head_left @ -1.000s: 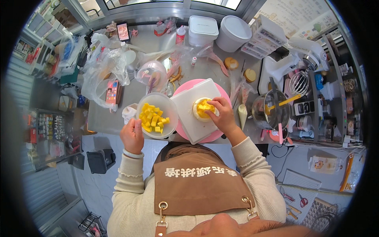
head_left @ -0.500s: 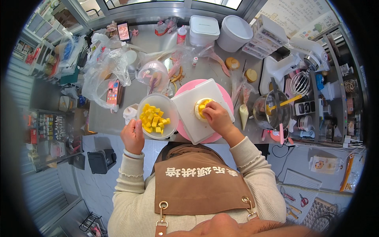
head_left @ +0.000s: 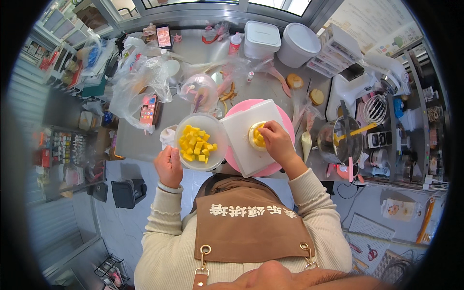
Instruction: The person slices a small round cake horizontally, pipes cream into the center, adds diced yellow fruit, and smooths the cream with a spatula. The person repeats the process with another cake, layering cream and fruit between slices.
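My left hand (head_left: 168, 166) grips the near left edge of a translucent plastic bowl (head_left: 218, 159). Yellow fruit cubes (head_left: 196, 144), which look like mango, fill its middle. My right hand (head_left: 278, 141) is closed in a pinch over a small round white cake (head_left: 253, 145) topped with more yellow cubes. Whatever is between the right fingertips is hidden. Beneath the cake lies a white rectangular board (head_left: 234, 133), set at a slant on a round pink turntable (head_left: 289, 123).
A filled piping bag (head_left: 306, 145) and a metal mixing bowl (head_left: 328, 150) with a yellow-handled spatula are to the right. Plastic bags (head_left: 135, 92) and a phone (head_left: 149, 110) lie at the left. White tubs (head_left: 298, 46) and a stand mixer (head_left: 345, 92) stand farther back.
The whole view has shifted, with the bench contents appearing slightly farther right. My left hand still holds the bowl, and my right hand stays at the cake with its fingers slightly repositioned.
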A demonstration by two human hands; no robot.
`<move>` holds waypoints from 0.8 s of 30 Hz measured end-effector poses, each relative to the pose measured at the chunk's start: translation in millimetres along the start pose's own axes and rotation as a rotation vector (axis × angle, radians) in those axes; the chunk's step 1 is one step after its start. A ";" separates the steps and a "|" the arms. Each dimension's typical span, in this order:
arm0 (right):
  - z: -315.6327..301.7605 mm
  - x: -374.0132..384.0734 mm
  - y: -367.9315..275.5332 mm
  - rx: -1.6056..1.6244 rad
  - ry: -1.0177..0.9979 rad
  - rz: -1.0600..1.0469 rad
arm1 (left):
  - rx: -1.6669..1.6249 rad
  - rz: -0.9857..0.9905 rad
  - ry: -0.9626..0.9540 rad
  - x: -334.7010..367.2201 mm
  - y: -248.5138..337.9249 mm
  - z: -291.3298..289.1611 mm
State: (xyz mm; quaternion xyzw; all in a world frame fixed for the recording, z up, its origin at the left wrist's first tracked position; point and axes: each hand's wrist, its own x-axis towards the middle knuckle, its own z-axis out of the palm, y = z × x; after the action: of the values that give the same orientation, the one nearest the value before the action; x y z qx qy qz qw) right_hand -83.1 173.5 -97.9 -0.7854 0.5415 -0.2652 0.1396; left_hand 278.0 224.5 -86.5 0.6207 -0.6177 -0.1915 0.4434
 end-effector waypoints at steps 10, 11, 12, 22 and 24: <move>-57.1 -14.8 -3.7 -0.017 -0.195 0.182 | -0.317 -0.277 0.228 -26.8 -62.0 -29.6; -53.2 -18.0 -5.5 -0.029 -0.193 0.116 | -0.344 -0.321 0.234 -30.3 -71.6 -34.3; -48.6 -20.1 -5.9 -0.061 -0.180 0.100 | -0.360 -0.353 0.261 -33.6 -80.8 -36.6; -22.9 -7.1 6.0 -0.039 -0.016 0.058 | -0.599 -0.675 0.765 -58.0 -156.6 -50.2; -19.6 -0.5 9.0 -0.146 0.017 -0.037 | -0.484 -0.803 0.759 -63.4 -172.5 -59.6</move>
State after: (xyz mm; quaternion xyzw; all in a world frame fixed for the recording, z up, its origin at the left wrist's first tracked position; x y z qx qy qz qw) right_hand -101.3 172.0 -86.6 -0.8012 0.5460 -0.2341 0.0724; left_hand 417.4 275.6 -210.0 0.7120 -0.0726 -0.2441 0.6544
